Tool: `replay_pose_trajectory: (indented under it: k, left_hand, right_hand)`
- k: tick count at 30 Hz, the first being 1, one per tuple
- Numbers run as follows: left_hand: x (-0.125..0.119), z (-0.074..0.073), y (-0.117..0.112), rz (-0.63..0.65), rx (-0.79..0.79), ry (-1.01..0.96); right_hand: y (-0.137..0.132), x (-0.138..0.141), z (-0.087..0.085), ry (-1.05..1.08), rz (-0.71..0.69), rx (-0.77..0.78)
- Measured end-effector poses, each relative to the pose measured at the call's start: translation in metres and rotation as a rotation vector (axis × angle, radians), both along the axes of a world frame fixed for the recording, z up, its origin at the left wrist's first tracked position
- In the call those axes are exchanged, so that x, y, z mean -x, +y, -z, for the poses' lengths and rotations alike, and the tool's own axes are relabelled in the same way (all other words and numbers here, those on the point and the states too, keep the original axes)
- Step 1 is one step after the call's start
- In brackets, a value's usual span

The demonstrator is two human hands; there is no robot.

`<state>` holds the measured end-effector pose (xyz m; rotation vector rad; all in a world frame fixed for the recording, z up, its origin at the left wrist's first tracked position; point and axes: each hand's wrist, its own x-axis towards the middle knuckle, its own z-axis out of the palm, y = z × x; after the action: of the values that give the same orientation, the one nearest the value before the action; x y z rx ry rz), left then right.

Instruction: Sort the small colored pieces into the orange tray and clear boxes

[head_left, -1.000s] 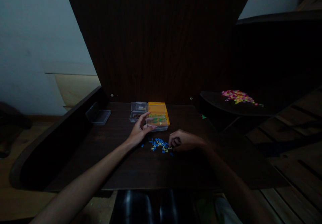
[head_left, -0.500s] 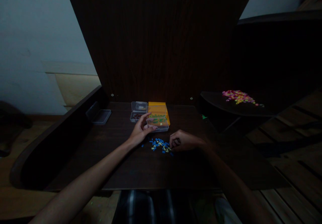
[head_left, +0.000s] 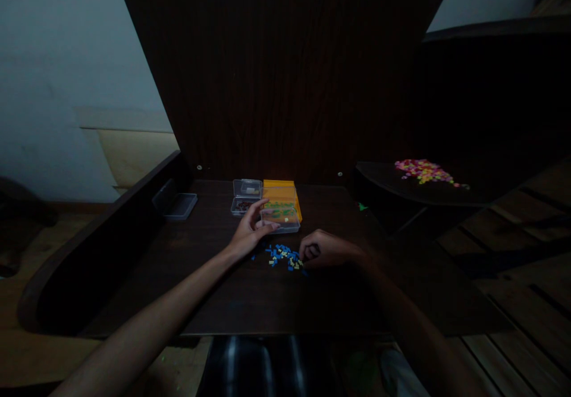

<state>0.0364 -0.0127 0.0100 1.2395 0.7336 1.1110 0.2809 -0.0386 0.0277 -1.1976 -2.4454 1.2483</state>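
Observation:
My left hand (head_left: 253, 229) grips the left side of a clear plastic box (head_left: 289, 228), thumb along its near edge. The box has its lid up, and a few pale and green bits show in or through it. It rests partly over a yellow-orange booklet or tray (head_left: 279, 188). Just in front lies a loose pile of small blue and pale yellow pieces (head_left: 282, 255). My right hand (head_left: 322, 248) is at the pile's right edge, fingers curled down and pinched together. Whatever its fingertips may hold is too small to make out.
Left of the yellow thing stands another open clear box (head_left: 241, 205) with dark reddish pieces. A further open clear box (head_left: 181, 205) sits by the left side panel (head_left: 107, 236). Pink and yellow pieces (head_left: 426, 171) are heaped on the right shelf. A green scrap (head_left: 363, 207) lies near it.
My right hand has shifted very slightly at the edge of the pile, its fingers still curled. My left hand and the clear box stay where they were.

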Motion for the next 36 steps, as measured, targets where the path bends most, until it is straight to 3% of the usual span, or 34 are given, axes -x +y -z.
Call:
replay_pose_trajectory:
  k: [36]
  left_hand:
    - [-0.0004,0.0006,0.0001,0.003,-0.014,-0.002]
  right_hand:
    - [-0.001,0.0043,0.001,-0.091,0.083,-0.141]
